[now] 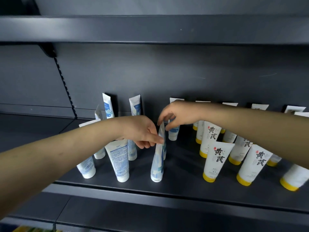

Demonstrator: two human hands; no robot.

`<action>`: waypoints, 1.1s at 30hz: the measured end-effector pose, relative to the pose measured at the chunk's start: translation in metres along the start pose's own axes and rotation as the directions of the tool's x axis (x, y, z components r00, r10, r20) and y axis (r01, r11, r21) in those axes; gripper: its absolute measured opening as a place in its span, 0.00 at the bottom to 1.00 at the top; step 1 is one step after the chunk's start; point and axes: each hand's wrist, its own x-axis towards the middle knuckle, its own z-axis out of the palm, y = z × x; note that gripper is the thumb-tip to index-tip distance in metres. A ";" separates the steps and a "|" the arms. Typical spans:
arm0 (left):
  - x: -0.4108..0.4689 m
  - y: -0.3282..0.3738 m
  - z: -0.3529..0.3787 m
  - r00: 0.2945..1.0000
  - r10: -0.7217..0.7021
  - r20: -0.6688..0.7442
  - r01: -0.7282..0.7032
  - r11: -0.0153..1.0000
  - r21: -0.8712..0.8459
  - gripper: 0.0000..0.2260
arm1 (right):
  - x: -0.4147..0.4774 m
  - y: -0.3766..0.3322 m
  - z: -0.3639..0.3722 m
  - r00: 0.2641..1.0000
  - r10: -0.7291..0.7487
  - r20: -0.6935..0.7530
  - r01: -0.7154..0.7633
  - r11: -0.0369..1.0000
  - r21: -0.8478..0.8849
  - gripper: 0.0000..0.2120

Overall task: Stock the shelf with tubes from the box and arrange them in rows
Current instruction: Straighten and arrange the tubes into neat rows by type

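Note:
Several blue-and-white tubes stand cap-down on the dark shelf [184, 186]. One blue-and-white tube [157, 164] stands at the front centre, seen edge-on. My left hand [142, 131] pinches it near its flat upper end. My right hand [177, 114] reaches in from the right and pinches the top tip of the same tube. Another blue-and-white tube [173, 133] stands just behind my right hand's fingers. A wider blue-and-white tube [119, 159] stands below my left wrist. The box is not in view.
White tubes with yellow caps [215, 161] stand in rows on the right half of the shelf, under my right forearm. More blue-and-white tubes [107, 104] stand against the back panel. An upper shelf [150, 29] hangs overhead.

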 end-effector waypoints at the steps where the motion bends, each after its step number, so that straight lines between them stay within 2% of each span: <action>1: 0.000 0.001 0.001 1.000 -0.002 -0.001 0.002 1.000 -0.008 0.15 | 0.000 -0.001 0.001 1.000 0.013 -0.027 -0.013 1.000 -0.001 0.12; 6: -0.001 0.002 0.000 1.000 -0.003 -0.006 0.003 0.998 -0.057 0.12 | 0.002 -0.004 0.005 0.991 0.037 -0.132 -0.054 0.991 -0.122 0.05; 12: 0.004 0.006 0.005 0.998 0.035 -0.049 -0.037 0.998 -0.041 0.10 | -0.004 0.008 0.006 0.980 0.115 -0.165 -0.137 0.983 -0.124 0.07; 15: 0.004 0.004 0.005 0.998 0.056 -0.012 -0.057 0.997 -0.046 0.12 | -0.008 0.013 0.005 0.975 0.141 -0.170 -0.162 0.980 -0.113 0.08; 21: 0.003 0.002 0.006 0.996 0.082 -0.021 -0.081 0.995 0.050 0.09 | -0.021 0.024 0.000 0.971 0.174 -0.165 -0.197 0.971 -0.133 0.08; 26: 0.008 0.006 0.010 0.984 0.157 -0.087 -0.146 0.982 0.119 0.05 | -0.023 0.030 0.001 0.966 0.166 -0.197 -0.190 0.976 -0.105 0.09; 33: 0.015 0.009 0.018 0.962 0.255 -0.102 -0.241 0.961 0.134 0.05 | -0.020 0.028 -0.003 0.970 0.156 -0.187 -0.178 0.978 -0.105 0.08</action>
